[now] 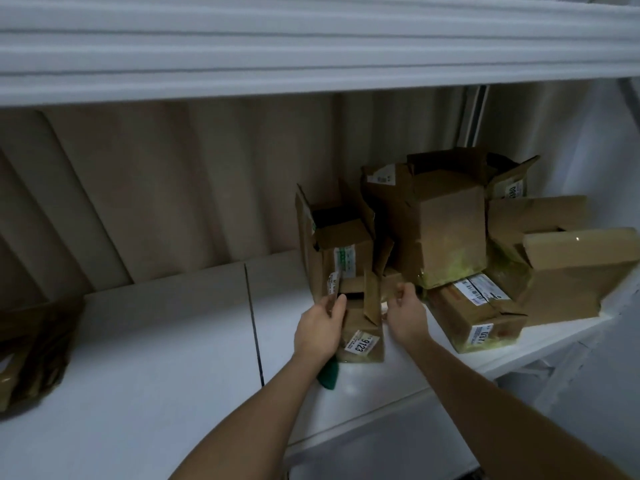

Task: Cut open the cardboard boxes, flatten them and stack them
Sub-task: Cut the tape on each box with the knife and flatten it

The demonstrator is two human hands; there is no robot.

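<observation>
While standing open-topped on the white shelf, small cardboard box labelled 9123, just in front of a pile of boxes. Left hand gripping its left flap, thumb inside the opening. Right hand pinching its right flap. Green object under left wrist, unclear what.

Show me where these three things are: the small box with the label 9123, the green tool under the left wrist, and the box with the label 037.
small box (363,327): head view, front face above its label.
green tool (329,374): head view, its handle.
box with label 037 (460,311): head view, top face.
</observation>
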